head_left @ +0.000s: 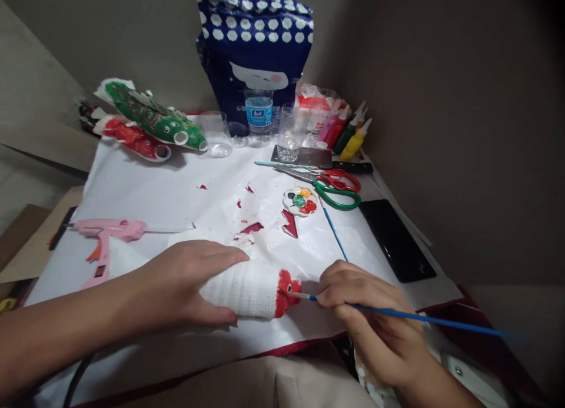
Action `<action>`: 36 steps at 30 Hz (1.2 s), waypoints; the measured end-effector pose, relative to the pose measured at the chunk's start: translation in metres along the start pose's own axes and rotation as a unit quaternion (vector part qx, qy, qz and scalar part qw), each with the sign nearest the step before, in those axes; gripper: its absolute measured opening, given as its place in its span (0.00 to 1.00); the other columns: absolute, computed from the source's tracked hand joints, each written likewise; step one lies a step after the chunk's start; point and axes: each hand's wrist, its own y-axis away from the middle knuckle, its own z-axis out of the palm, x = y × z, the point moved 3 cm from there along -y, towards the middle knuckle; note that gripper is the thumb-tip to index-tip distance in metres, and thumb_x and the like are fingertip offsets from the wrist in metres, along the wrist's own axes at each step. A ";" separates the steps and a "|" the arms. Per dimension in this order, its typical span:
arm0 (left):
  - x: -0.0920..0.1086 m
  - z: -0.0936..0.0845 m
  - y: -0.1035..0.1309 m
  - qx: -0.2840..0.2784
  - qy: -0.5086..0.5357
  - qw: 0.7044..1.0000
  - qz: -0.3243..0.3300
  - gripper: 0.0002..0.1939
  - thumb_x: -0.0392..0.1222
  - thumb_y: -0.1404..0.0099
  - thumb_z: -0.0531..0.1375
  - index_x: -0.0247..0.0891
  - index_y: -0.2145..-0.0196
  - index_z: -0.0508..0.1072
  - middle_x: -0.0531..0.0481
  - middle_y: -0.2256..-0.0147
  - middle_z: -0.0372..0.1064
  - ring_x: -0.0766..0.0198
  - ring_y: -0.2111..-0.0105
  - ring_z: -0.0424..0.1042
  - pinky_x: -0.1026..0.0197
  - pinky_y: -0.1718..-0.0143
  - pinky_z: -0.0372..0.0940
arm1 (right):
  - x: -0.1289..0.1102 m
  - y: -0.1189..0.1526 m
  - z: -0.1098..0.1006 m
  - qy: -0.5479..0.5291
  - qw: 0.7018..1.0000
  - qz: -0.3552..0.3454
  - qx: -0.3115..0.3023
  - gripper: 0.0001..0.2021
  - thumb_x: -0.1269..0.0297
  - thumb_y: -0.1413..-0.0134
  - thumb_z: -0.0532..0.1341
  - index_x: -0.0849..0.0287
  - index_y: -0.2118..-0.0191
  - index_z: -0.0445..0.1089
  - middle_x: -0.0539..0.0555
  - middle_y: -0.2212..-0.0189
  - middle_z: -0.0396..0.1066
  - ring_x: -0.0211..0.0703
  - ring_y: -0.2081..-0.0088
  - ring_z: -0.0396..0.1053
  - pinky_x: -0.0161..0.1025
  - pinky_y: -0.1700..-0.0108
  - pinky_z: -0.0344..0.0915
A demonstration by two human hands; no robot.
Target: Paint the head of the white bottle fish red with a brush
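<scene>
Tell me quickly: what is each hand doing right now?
Left hand: curved around, holding the white piece with a red end.
Right hand: closed, holding a blue paintbrush, tip at that end.

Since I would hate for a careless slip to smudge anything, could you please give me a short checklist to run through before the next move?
1. White wrapped piece steadied: ok, the left hand has fingers and thumb around it.
2. Blue brush under control: ok, the right hand grips it, tip at the piece's red end.
3. Paint within the palette: ok, several colors, including red and green.
4. White sheet free of scraps: not ok, red scraps lie beyond the piece.
5. Black phone apart from the palette: ok.
6. Pink glue gun cool: cannot tell.
</scene>
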 end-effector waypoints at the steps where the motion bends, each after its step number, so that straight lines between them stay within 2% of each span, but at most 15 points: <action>1: 0.000 0.000 0.000 0.003 -0.001 1.000 -0.001 0.30 0.55 0.38 0.70 0.44 0.42 0.70 0.44 0.52 0.81 0.52 0.56 0.81 0.57 0.56 0.72 | 0.003 -0.002 -0.004 0.008 1.000 0.005 0.022 0.12 0.77 0.37 0.57 0.55 0.56 0.74 0.55 0.68 0.77 0.47 0.66 0.75 0.45 0.63 0.73; 4: 0.003 -0.001 0.000 -0.001 -0.006 1.000 -0.015 0.30 0.54 0.40 0.71 0.42 0.43 0.72 0.44 0.52 0.81 0.52 0.56 0.81 0.57 0.56 0.73 | 0.023 -0.014 -0.022 0.099 0.988 0.054 0.108 0.08 0.73 0.34 0.59 0.53 0.59 0.75 0.54 0.67 0.78 0.47 0.64 0.76 0.44 0.61 0.72; 6: 0.005 -0.002 -0.001 -0.015 -0.015 0.999 -0.036 0.30 0.53 0.41 0.72 0.40 0.44 0.74 0.43 0.52 0.81 0.51 0.56 0.81 0.57 0.55 0.73 | 0.040 -0.026 -0.032 0.187 0.968 0.093 0.139 0.06 0.68 0.34 0.61 0.53 0.61 0.75 0.54 0.66 0.79 0.46 0.65 0.77 0.42 0.62 0.72; 9: 0.007 -0.004 0.000 -0.030 -0.013 0.998 -0.056 0.31 0.54 0.41 0.72 0.41 0.44 0.75 0.43 0.50 0.80 0.50 0.53 0.81 0.56 0.52 0.73 | 0.063 -0.042 -0.038 0.262 0.956 0.094 0.099 0.06 0.65 0.34 0.61 0.55 0.62 0.75 0.55 0.65 0.80 0.48 0.64 0.78 0.43 0.59 0.73; 13: 0.002 -0.002 0.003 -0.042 -0.003 0.997 -0.063 0.32 0.58 0.40 0.71 0.42 0.43 0.74 0.43 0.48 0.79 0.50 0.50 0.80 0.55 0.47 0.73 | 0.082 -0.046 -0.036 0.285 0.950 0.089 0.085 0.07 0.64 0.34 0.60 0.56 0.61 0.75 0.57 0.64 0.81 0.48 0.65 0.79 0.43 0.61 0.73; 17: -0.005 0.000 0.007 -0.050 -0.017 0.997 -0.056 0.33 0.60 0.39 0.69 0.43 0.41 0.72 0.44 0.47 0.79 0.50 0.50 0.80 0.55 0.48 0.73 | 0.087 -0.043 -0.034 0.287 0.950 0.086 0.085 0.06 0.64 0.34 0.60 0.56 0.60 0.76 0.56 0.65 0.81 0.47 0.65 0.79 0.42 0.62 0.72; 20: -0.005 -0.001 0.008 -0.056 -0.025 0.997 -0.041 0.33 0.58 0.37 0.69 0.44 0.39 0.69 0.45 0.46 0.78 0.51 0.50 0.80 0.56 0.49 0.73 | 0.089 -0.043 -0.035 0.288 0.950 0.083 0.087 0.06 0.65 0.34 0.61 0.56 0.60 0.76 0.57 0.64 0.81 0.47 0.65 0.79 0.41 0.61 0.72; 24: 0.000 -0.003 0.006 -0.026 -0.048 0.998 -0.014 0.30 0.56 0.36 0.68 0.38 0.42 0.71 0.43 0.49 0.80 0.54 0.53 0.81 0.57 0.52 0.75 | 0.092 -0.043 -0.036 0.286 0.952 0.064 0.090 0.06 0.65 0.34 0.61 0.57 0.60 0.76 0.58 0.63 0.81 0.47 0.63 0.79 0.41 0.60 0.72; 30: 0.006 -0.003 0.002 0.002 -0.061 0.998 -0.029 0.31 0.55 0.39 0.71 0.33 0.44 0.75 0.39 0.51 0.80 0.54 0.55 0.81 0.58 0.54 0.75 | 0.099 -0.042 -0.035 0.283 0.953 0.044 0.094 0.07 0.64 0.33 0.60 0.57 0.60 0.75 0.58 0.63 0.81 0.48 0.62 0.79 0.42 0.59 0.72; 36: 0.009 -0.004 0.002 -0.010 -0.068 0.997 -0.037 0.31 0.51 0.42 0.73 0.33 0.45 0.75 0.39 0.52 0.80 0.53 0.56 0.81 0.59 0.55 0.75 | 0.095 -0.046 -0.037 0.275 0.956 0.043 0.096 0.06 0.66 0.34 0.60 0.56 0.62 0.75 0.57 0.65 0.80 0.49 0.63 0.78 0.43 0.60 0.73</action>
